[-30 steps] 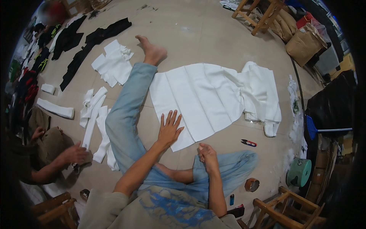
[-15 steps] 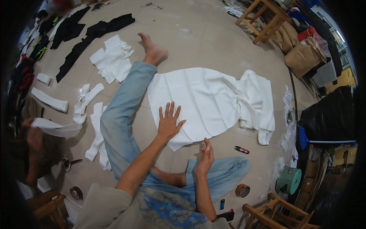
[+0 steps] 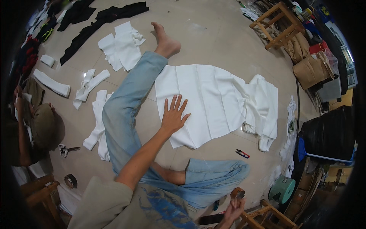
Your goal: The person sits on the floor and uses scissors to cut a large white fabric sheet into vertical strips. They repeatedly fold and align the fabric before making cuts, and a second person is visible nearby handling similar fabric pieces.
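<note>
A broad piece of white fabric [image 3: 206,99] with several lengthwise creases is spread on the tiled floor before me. My left hand [image 3: 174,116] lies flat on its near left part, fingers spread. The far right end is bunched into a thick white heap [image 3: 263,108]. My right hand [image 3: 233,210] is low at the right, off the fabric, beside a brown tape roll [image 3: 238,192]. Its fingers are drawn together, and what they hold is too small to make out. Red-and-black thread snips [image 3: 242,154] lie on the floor right of the fabric's near edge.
White fabric pieces [image 3: 124,45] and strips [image 3: 51,82] lie left of my outstretched leg. Scissors [image 3: 68,150] are at the left, near another person [image 3: 28,126]. Wooden stools [image 3: 280,24] stand far right and near right [image 3: 268,215]. A green round container [image 3: 282,189] is at the right.
My right hand has left the fabric's near edge and swung down to the right. My left hand stays on the fabric. The other person's hand and white strip have drawn back left.
</note>
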Demonstrator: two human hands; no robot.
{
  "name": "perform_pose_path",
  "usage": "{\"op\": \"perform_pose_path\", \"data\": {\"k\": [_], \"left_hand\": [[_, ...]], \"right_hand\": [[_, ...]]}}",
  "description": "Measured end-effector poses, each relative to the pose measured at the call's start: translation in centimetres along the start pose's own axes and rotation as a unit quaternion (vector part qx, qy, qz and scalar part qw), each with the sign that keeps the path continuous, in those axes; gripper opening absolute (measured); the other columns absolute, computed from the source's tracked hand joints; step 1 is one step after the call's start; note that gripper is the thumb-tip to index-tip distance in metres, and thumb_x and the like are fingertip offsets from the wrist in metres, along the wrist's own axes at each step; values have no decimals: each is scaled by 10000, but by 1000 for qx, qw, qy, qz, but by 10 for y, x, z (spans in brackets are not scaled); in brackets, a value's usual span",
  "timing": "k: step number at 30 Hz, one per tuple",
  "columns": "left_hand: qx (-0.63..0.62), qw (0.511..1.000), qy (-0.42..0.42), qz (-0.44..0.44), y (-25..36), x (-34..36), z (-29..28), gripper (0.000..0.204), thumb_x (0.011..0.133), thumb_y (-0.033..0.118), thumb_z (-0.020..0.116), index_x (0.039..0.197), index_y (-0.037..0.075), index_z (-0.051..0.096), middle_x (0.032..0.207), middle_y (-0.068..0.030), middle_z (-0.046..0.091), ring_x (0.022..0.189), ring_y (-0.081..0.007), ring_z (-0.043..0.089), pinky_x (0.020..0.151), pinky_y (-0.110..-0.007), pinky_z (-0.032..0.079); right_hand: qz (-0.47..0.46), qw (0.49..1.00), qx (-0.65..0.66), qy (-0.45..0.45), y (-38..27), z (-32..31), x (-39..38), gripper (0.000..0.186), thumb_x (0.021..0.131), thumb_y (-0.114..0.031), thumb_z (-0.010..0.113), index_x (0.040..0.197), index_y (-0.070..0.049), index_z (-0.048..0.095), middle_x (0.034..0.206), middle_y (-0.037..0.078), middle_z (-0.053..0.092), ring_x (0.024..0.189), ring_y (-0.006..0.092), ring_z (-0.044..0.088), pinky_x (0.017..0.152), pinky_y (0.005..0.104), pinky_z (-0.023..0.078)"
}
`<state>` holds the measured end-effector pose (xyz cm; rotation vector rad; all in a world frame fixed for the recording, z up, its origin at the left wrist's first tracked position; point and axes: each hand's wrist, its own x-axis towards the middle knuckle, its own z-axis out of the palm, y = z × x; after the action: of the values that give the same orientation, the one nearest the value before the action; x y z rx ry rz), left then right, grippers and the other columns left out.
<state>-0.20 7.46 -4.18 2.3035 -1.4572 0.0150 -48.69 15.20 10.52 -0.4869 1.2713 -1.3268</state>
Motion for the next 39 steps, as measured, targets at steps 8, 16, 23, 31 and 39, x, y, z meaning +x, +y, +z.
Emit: {"op": "perform_pose_path", "data": {"k": [8,16,23,31,39], "left_hand": [[-29,999,-25,4,7,4,-6,712,986,483,474,1526,51,302,1615,-205,155,1507,-361,64,1183,-610,20],[-48,998,-29,12,5,2,-13,758,968,525,485,1514,27,317,1606,-231,154,1503,-379,60,1174,-624,14],[-27,999,-3,-24,-4,12,-4,757,921,586,513,1522,152,361,1601,-228,179,1497,-396,85,1157,-650,-6],[-18,999,2,-49,1,16,-3,727,918,613,490,1510,201,397,1608,-214,180,1494,-407,83,1152,-664,-7],[18,997,14,-72,-7,20,1,691,926,593,491,1513,240,393,1602,-202,213,1489,-401,117,1147,-666,11]], "right_hand": [[-191,865,-451,-110,69,138,9,374,902,-171,677,1202,26,573,965,99,647,952,222,626,849,362,502],[-75,586,-721,-363,140,235,33,311,919,-272,656,859,33,663,956,178,659,858,321,660,725,438,507],[-233,891,-299,-250,150,246,11,376,1033,-301,503,869,21,605,820,119,644,847,211,605,919,407,459],[71,979,87,-172,145,288,25,360,1051,-303,476,741,-129,422,622,-9,352,569,129,353,734,338,440],[41,993,112,-14,56,49,-5,196,1036,-179,486,849,-124,497,610,-31,338,498,71,283,441,242,262]]}}
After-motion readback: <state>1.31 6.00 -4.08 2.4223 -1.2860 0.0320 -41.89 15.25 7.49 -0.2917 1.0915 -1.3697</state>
